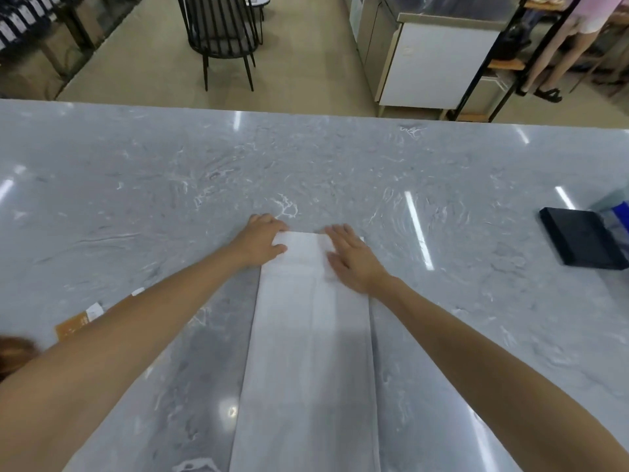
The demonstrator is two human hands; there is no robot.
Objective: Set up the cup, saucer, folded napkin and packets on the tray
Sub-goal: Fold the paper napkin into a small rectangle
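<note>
White napkin [308, 335] flat under right hand [352, 258], far corner apparently in left hand [262, 243] grip.

Both bare arms reach forward, nearly straight. The left hand [262, 241] has its fingers curled, thumb pointing inward toward the other hand. The right hand [352, 257] lies flat, palm down, fingers straight and slightly spread.

One white napkin [311, 321] lies on one grey bench [136, 199], with two hands, left [262, 243] and right [354, 260], one black tray [582, 241], one brown packet [73, 325] and one black chair [223, 32].
</note>
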